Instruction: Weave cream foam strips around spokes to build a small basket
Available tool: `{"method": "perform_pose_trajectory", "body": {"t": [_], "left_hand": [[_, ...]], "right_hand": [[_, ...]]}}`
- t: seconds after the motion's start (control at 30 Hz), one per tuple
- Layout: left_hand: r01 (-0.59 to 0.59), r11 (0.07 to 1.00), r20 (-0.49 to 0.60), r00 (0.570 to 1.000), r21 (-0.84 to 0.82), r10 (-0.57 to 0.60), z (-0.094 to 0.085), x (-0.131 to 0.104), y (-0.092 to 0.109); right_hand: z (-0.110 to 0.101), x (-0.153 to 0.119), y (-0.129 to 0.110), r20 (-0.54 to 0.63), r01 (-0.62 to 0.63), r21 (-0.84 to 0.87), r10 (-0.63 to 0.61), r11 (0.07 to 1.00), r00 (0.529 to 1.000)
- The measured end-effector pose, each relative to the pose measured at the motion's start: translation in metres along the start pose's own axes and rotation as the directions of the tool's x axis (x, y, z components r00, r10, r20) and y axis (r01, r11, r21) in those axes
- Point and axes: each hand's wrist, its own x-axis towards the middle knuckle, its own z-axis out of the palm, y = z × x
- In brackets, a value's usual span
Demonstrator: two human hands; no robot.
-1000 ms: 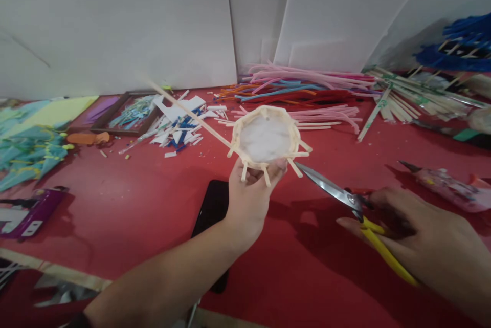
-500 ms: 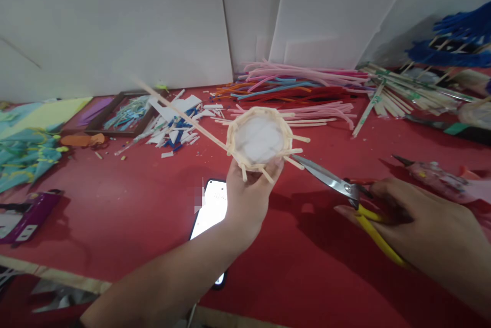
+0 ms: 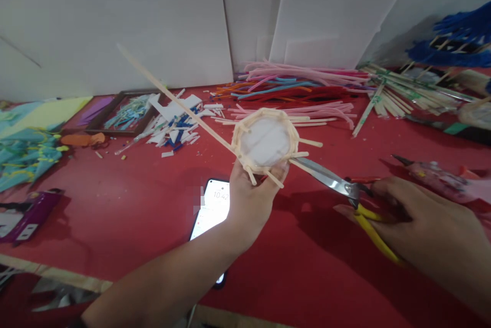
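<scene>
A pale round frame (image 3: 265, 139) with a white centre is held up by my left hand (image 3: 255, 200), whose fingers close on its lower edge. Short cream stubs stick out around its lower and right sides, and one long cream strip (image 3: 180, 108) runs from its left side to the upper left. My right hand (image 3: 422, 225) grips scissors (image 3: 326, 177) with yellow handles. The blade tips touch or nearly touch the frame's lower right edge, by the stubs; whether a stub lies between the blades cannot be made out.
A lit phone (image 3: 209, 208) lies on the red table (image 3: 153, 225) behind my left forearm. Coloured pipe cleaners (image 3: 303, 74) and wrapped sticks (image 3: 399, 92) lie at the back. White and blue scraps (image 3: 176, 128) are left of centre; a pink glue gun (image 3: 437, 177) is at right.
The round frame and my left hand have shifted slightly right. One stub on the lower right no longer shows separately. The scissors and my right hand have hardly moved.
</scene>
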Motion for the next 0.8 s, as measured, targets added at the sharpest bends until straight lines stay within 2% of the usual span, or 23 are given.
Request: {"method": "perform_pose_trajectory", "body": {"t": [0.2, 0.33, 0.47, 0.67, 0.8], "left_hand": [[-0.053, 0.997, 0.039, 0.998, 0.047, 0.051, 0.0, 0.0, -0.001], [0.014, 1.0, 0.067, 0.998, -0.016, -0.013, 0.004, 0.0, 0.0], [0.062, 0.997, 0.102, 0.993, -0.039, -0.058, 0.006, 0.0, 0.0], [-0.011, 1.0, 0.107, 0.994, -0.002, 0.011, 0.003, 0.0, -0.002], [-0.038, 0.999, 0.141, 0.989, 0.011, 0.036, 0.002, 0.0, -0.003]], "right_hand": [[-0.004, 0.005, 0.011, -0.087, 0.152, -0.207, -0.173, 0.966, 0.981], [-0.006, 0.009, 0.021, -0.059, 0.234, -0.264, -0.258, 0.936, 0.964], [-0.005, 0.012, 0.03, -0.08, 0.251, -0.265, -0.281, 0.931, 0.956], [-0.007, 0.014, 0.023, -0.052, 0.167, -0.259, -0.186, 0.951, 0.981], [-0.007, 0.015, 0.016, -0.059, 0.211, -0.305, -0.24, 0.929, 0.969]]}}
